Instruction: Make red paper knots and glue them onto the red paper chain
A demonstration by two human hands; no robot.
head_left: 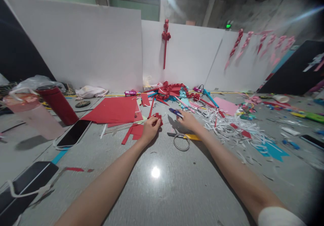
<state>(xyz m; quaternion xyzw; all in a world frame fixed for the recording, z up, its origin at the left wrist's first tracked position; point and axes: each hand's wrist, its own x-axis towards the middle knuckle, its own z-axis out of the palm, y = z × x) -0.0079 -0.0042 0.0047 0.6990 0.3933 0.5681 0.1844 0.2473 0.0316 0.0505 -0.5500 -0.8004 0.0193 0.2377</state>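
Left hand point(150, 130) and right hand point(189, 120) bare, forearms point(111, 178) too. White sleeve point(278, 217) on right arm, ends near the elbow. Looks plain.

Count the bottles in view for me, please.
2: a pink bottle near the left edge of the picture, and a red bottle just right of it. Both are left of the left hand. Clutter could hide others.

The paper piece point(158, 116) is red, the pen-like tool point(174, 111) dark blue.
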